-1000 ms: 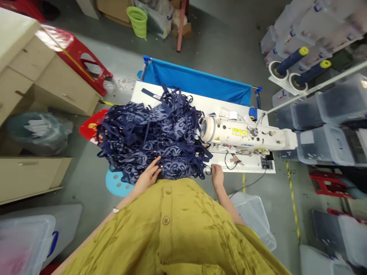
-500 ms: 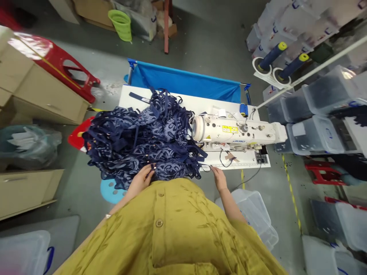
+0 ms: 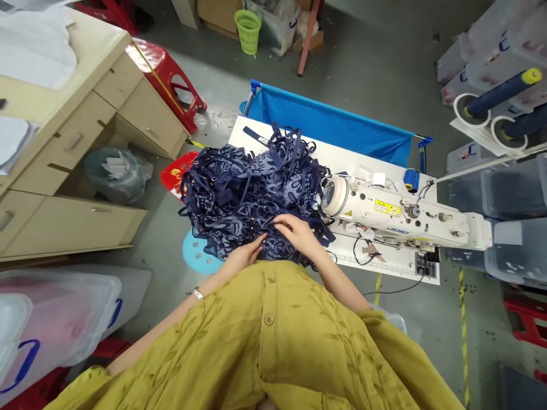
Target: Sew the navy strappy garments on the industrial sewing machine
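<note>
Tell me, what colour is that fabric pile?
The fabric pile is navy with a lighter blue print; head view.

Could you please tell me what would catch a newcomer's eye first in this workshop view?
A big heap of navy patterned garments covers the left half of the white table, with the left hand and right hand resting on its near edge. Just right of it stands a white sewing machine, and a bright blue cloth bin hangs along the table's far side.

Mustard buttoned garment (image 3: 273, 341), silver bracelet (image 3: 197, 294)
</note>
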A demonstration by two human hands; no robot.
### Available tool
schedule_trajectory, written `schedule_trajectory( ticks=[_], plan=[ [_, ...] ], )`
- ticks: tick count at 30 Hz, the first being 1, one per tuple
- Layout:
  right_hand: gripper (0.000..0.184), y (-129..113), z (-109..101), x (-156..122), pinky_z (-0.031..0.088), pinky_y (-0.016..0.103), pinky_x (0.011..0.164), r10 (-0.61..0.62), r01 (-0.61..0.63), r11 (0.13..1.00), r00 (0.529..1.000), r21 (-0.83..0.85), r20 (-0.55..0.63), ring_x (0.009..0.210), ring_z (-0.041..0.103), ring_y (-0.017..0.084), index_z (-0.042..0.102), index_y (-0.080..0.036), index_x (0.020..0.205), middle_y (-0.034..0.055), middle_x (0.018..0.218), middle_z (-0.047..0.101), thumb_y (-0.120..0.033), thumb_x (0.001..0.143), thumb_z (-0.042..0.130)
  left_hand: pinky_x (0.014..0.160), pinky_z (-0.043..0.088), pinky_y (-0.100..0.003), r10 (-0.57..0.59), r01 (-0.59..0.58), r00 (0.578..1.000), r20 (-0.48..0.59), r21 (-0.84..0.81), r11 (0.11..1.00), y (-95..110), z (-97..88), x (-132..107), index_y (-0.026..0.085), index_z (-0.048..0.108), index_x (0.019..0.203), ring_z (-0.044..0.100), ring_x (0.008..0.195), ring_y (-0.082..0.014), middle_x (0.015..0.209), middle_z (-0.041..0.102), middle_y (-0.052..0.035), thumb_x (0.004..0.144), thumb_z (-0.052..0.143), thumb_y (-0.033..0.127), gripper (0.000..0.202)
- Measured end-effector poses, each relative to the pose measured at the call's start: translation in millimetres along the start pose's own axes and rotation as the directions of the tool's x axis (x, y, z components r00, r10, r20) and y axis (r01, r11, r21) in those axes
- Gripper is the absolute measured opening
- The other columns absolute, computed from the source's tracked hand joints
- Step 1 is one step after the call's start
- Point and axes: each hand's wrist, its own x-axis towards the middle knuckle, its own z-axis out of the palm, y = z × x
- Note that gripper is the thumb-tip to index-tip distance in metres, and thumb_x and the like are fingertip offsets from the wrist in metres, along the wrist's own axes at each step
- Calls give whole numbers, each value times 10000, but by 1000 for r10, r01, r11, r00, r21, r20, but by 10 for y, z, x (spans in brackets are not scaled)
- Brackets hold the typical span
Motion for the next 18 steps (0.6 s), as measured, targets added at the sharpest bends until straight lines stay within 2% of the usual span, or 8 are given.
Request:
schedule_trajectory(
  ticks=[3,6,8,11,13,15,17,18],
  plan=[
    [137,133,290,285,453,242,829,-3,27,995,972,-100,233,887,619,135,655,-183,979,31,970,688,-174,892,549,926,501,-333,-71,69,997,10,114,991,-19,35,-34,233,538,1321,658,1079,-258,1203,686,-78,959,313,423,467],
    [144,241,367,361,433,241,799,36,61,974,910,-220,413,890,625,149,664,-181,943,35,964,697,-108,864,567,848,514,-314,-95,93,995,7,154,984,-16,28,-69,249,563,1269,684,1003,-257,1103,722,-81,958,331,394,414],
    [155,250,362,365,425,235,773,55,75,966,878,-249,475,888,633,153,672,-199,946,27,972,706,-116,861,573,770,517,-296,-102,98,995,11,180,979,-3,11,-80,243,570,1241,697,937,-253,1048,732,-83,958,335,390,396],
    [164,234,393,387,417,230,761,45,78,973,861,-218,507,901,641,152,684,-222,943,16,989,715,-135,863,570,690,494,-258,-91,85,996,17,217,972,18,-6,-74,245,591,1165,697,856,-221,966,736,-63,961,345,379,346],
    [152,253,466,424,421,227,756,41,29,991,855,-127,517,866,643,142,690,-211,907,9,939,718,-125,846,580,678,483,-254,-71,65,997,13,248,967,33,-11,-68,225,613,1092,686,819,-210,905,724,-64,964,356,366,320],
    [89,301,562,462,436,227,728,61,-97,994,854,43,516,766,634,124,682,-187,855,-2,832,707,-144,817,614,704,482,-275,-44,42,999,0,283,958,54,-26,-69,198,635,992,667,799,-212,841,698,-76,968,362,355,316],
    [73,357,653,485,459,230,692,128,-288,914,871,284,474,672,609,107,657,-174,824,-16,745,680,-230,779,672,761,483,-317,-20,28,999,-29,317,948,83,-60,-83,184,646,898,642,818,-223,832,662,-91,968,370,350,330],
    [148,380,688,488,472,234,682,185,-377,829,882,413,433,650,603,101,640,-176,824,-21,730,670,-291,753,701,795,480,-345,-14,31,998,-54,333,942,99,-84,-94,182,648,874,627,852,-234,872,646,-105,967,372,347,335]
  ],
)
